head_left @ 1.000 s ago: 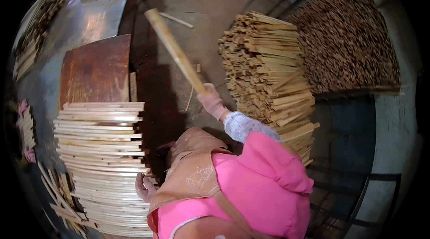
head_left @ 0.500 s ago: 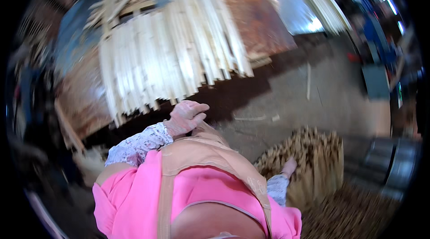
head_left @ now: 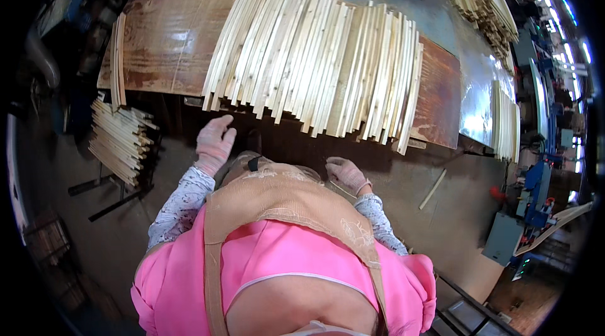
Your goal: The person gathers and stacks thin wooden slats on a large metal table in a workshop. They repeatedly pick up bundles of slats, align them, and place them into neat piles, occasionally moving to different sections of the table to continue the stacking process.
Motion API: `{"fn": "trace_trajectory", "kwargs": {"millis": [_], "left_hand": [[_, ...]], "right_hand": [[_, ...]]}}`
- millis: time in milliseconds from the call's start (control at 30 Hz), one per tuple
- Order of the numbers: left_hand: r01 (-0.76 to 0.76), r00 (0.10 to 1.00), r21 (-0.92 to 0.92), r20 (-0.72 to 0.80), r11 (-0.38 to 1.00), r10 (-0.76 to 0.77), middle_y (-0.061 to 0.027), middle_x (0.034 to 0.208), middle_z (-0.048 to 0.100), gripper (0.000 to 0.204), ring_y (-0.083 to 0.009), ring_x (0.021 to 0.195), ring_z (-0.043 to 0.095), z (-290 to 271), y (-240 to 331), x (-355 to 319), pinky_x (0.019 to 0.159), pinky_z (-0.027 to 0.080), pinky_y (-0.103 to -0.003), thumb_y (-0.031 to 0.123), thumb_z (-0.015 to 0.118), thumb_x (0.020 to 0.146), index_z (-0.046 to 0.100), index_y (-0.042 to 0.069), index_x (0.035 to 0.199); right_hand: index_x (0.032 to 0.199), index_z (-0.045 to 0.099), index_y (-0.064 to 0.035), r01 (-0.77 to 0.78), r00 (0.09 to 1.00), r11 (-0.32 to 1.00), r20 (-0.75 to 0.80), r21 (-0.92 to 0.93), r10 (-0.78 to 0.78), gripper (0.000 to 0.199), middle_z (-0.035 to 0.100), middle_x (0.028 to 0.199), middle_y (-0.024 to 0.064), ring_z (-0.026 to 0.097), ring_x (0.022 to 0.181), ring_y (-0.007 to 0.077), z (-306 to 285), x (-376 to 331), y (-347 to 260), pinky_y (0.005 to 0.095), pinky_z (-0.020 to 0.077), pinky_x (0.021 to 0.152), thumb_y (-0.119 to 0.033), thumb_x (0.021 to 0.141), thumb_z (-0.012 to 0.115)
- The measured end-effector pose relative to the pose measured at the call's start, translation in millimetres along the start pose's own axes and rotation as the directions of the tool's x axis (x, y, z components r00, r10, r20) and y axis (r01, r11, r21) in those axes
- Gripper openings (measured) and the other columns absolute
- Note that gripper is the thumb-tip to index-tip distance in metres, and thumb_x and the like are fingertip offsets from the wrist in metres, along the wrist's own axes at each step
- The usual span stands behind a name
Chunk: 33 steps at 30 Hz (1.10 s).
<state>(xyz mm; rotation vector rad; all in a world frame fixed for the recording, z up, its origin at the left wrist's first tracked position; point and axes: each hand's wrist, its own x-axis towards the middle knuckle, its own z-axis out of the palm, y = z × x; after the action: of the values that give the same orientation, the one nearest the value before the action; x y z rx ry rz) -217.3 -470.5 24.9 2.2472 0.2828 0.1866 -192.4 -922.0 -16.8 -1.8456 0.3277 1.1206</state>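
One left hand [head_left: 215, 142] and one right hand [head_left: 348, 174] near the centre; one broad row of wooden strips [head_left: 302, 52], upper centre (packed too tightly for a sure count); one strip stack [head_left: 120, 144], left; one loose stick [head_left: 433, 189], right of centre.

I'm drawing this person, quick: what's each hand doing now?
Left hand: open, holding nothing I can see.
Right hand: loosely curled, partly open, nothing visible in it.

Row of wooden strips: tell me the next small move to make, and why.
Probably bring the left hand and right hand forward to the near ends of the wooden strips. Both hands look empty and sit apart from the row, while those ends jut unevenly past the edge of the brown worktop.
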Motion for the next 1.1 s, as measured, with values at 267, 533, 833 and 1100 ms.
{"fn": "trace_trajectory", "kwargs": {"millis": [267, 533, 833, 1100], "left_hand": [[0.030, 0.993, 0.198, -0.118, 0.980, -0.006, -0.0149, 0.124, 0.071, 0.041, -0.0319, 0.117, 0.067, -30.6, -84.3, 93.3, 0.105, 0.052, -0.041, 0.028, 0.072, 0.096, 0.070, 0.007, 0.130], [0.089, 0.996, -0.044, -0.015, 0.995, -0.090, -0.0185, 0.138, 0.067, 0.048, -0.0326, 0.128, 0.064, -7.3, -106.5, 216.0, 0.110, 0.049, -0.042, 0.030, 0.069, 0.098, 0.065, 0.005, 0.139], [-0.001, 0.975, -0.436, 0.200, 0.900, 0.098, -0.0215, 0.165, 0.041, 0.069, -0.0334, 0.151, 0.042, 55.6, -165.2, 282.1, 0.126, 0.032, -0.042, 0.035, 0.059, 0.103, 0.042, 0.000, 0.159], [0.391, 0.921, -0.685, 0.284, 0.615, -0.268, -0.0072, 0.171, 0.035, 0.064, -0.0229, 0.155, 0.036, 35.6, -117.8, 254.3, 0.130, 0.024, -0.040, 0.039, 0.041, 0.113, 0.031, 0.008, 0.168]], "right_hand": [[0.149, 0.055, 0.0053, 0.132, 0.976, 0.991, 0.179, -0.032, -0.124, 0.056, 0.069, 0.136, 0.0170, 0.065, 0.123, 0.0207, 49.0, -20.3, -150.1, 0.0315, 0.0511, 0.108, -0.019, 0.100, 0.070], [0.148, 0.056, 0.0038, 0.140, 0.983, 0.970, -0.149, 0.200, -0.111, 0.051, 0.071, 0.121, 0.0089, 0.067, 0.112, 0.0153, 24.4, -22.8, -178.5, 0.0297, 0.0536, 0.100, -0.014, 0.102, 0.069], [0.153, 0.052, -0.0004, 0.400, 0.352, 0.912, -0.934, 0.088, -0.064, 0.058, 0.061, 0.150, 0.0175, 0.057, 0.140, 0.0289, -188.1, 7.6, -77.8, 0.0372, 0.0426, 0.116, -0.025, 0.102, 0.067], [0.155, 0.050, -0.0126, -0.190, 0.484, 0.981, -0.873, -0.038, 0.060, 0.065, 0.057, 0.153, 0.0217, 0.053, 0.142, 0.0406, -272.7, 48.3, -52.7, 0.0432, 0.0409, 0.117, -0.053, 0.104, 0.051]]}}
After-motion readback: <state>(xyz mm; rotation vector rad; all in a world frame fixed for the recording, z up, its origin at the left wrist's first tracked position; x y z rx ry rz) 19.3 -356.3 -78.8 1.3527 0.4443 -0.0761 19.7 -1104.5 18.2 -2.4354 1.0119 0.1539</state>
